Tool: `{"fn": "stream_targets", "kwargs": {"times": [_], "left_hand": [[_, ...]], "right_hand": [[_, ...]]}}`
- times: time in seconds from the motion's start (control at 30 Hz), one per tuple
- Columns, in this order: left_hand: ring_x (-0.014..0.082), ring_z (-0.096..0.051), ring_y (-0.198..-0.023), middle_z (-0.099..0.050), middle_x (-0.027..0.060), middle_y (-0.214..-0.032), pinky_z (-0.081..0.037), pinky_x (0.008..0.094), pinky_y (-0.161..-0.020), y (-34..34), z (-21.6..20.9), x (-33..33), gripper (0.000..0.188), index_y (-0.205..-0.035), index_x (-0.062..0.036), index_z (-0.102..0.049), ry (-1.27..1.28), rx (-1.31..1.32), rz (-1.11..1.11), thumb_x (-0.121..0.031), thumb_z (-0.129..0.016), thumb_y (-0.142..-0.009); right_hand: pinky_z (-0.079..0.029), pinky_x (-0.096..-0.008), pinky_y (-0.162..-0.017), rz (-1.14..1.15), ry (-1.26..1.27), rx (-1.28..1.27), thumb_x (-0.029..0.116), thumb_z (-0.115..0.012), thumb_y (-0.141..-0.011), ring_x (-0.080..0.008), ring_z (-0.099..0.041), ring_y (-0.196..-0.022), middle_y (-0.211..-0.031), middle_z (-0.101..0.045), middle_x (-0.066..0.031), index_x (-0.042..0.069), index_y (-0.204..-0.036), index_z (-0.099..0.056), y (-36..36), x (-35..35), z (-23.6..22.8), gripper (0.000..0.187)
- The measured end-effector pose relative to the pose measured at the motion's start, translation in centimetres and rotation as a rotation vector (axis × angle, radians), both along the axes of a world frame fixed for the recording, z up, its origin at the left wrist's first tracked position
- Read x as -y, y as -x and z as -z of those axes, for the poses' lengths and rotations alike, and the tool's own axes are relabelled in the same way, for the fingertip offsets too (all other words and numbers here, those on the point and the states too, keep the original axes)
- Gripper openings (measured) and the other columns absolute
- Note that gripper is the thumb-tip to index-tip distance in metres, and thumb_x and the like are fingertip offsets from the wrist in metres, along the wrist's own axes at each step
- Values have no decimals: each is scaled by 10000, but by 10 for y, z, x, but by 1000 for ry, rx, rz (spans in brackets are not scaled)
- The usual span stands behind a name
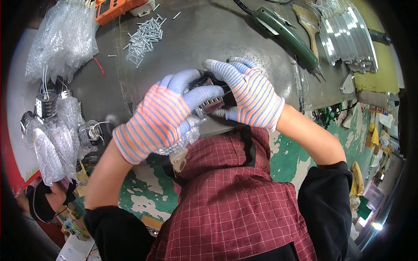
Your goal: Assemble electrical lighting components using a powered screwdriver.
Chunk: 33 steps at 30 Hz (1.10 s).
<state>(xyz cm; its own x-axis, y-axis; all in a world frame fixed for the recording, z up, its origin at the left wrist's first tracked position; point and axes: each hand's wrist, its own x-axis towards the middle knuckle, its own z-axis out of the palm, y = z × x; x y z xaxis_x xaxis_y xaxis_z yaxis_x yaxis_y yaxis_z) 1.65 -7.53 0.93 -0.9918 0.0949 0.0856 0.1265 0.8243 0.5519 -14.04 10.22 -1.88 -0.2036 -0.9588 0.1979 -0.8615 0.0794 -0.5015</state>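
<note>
Between my gloved hands, close to the table's near edge, is a small slotted metal part (212, 105) that looks like a motor, with a thin pale wire beside it. My left hand (163, 114) is closed around it, thumb and fingers on its left and top. On its other side my right hand (250, 89) curves round with bent fingers, fingertips at its far and near edges. Both gloves are knitted with orange, blue and white stripes. Much of the part is hidden by the fingers. Bubble wrap (178, 143) shows below my left wrist.
Loose screws (146, 39) lie in a pile at the far left. A green electric screwdriver (285, 39), a brush (307, 24) and stacked metal strips (348, 39) are at far right. Bubble-wrapped similar parts (46, 105) stand left. Another person's arm (54, 195) shows at lower left.
</note>
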Motion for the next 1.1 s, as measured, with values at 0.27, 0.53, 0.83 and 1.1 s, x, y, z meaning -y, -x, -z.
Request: {"fn": "stream_targets", "kwargs": {"times": [0.27,0.53,0.83,1.1], "left_hand": [[451,-584,-1128,-521,243,-1300,-509,468,-956,30,-2,11,579,-1245,-129,-593,-15,113,197,-184,-791,-704],[315,-659,-918,-618,138,-1049,-537,403,-823,-3,19,4,573,-1169,-73,-583,-118,-25,-377,-250,-879,-713],[211,-635,-941,-582,152,-1138,-562,317,-799,-57,31,-67,706,-1312,17,-472,-600,-290,-999,-152,-870,-754],[381,-632,-968,-638,193,-1104,-522,430,-926,-57,9,-52,678,-1396,-17,-529,-73,67,-768,-340,-768,-850]], "right_hand": [[-333,-527,-1133,122,111,-6,412,-811,-713,-398,-583,-1169,-1269,-613,-186,52,-1511,-347,-14,-27,-5,991],[-560,-398,-758,325,-297,603,421,-736,-868,-343,-711,-793,-839,-704,-164,-7,-1453,-431,-47,-80,-37,786],[-432,-344,-1067,431,-79,928,171,-697,-908,-243,-576,-1230,-1294,-621,-209,-56,-1439,-440,-46,-79,-13,632],[-514,-444,-853,364,-50,353,165,-675,-834,-395,-630,-944,-1007,-666,-208,38,-1189,-681,25,-26,2,377]]}}
